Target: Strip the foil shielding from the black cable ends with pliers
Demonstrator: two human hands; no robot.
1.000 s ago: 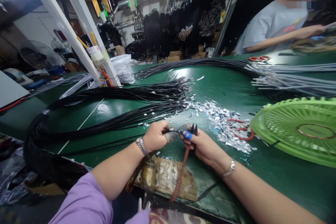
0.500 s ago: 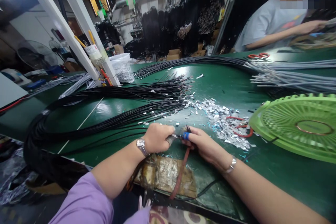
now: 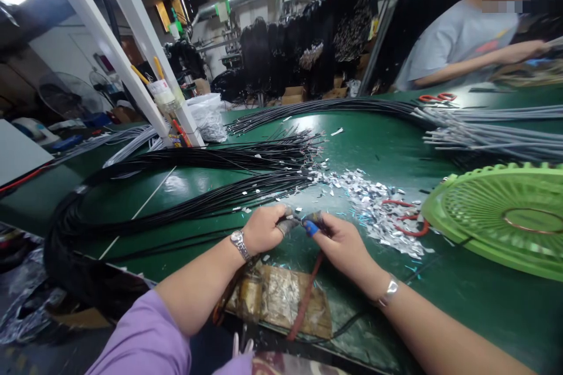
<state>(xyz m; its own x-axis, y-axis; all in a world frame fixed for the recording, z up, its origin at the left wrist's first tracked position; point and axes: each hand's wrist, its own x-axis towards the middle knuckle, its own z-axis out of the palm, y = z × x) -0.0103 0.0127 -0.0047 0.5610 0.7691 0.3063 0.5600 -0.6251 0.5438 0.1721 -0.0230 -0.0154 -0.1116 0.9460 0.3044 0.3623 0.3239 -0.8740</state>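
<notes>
My left hand (image 3: 264, 228) is closed, with taped fingertips pinching a thin black cable end just over the green table (image 3: 373, 146). My right hand (image 3: 343, 243) is closed too, its thumb wrapped in blue tape (image 3: 311, 227), pinching the same cable end from the right. The two hands meet fingertip to fingertip. A long bundle of black cables (image 3: 185, 187) sweeps from the left edge toward my hands. A heap of silver foil scraps (image 3: 373, 205) lies just beyond my right hand. A reddish-brown strap (image 3: 305, 296) runs from under my right hand toward me.
A green plastic fan grille (image 3: 497, 217) lies at the right. Red-handled scissors (image 3: 407, 225) rest on the scraps; another pair of red-handled scissors (image 3: 435, 97) lies far back. Grey cables (image 3: 492, 132) spread at the back right, where another person (image 3: 457, 41) works. A foil-covered pad (image 3: 277, 299) sits at the near edge.
My hands stayed together at the cable end with only small finger shifts; the black tips that stuck up above my right fingers are no longer showing.
</notes>
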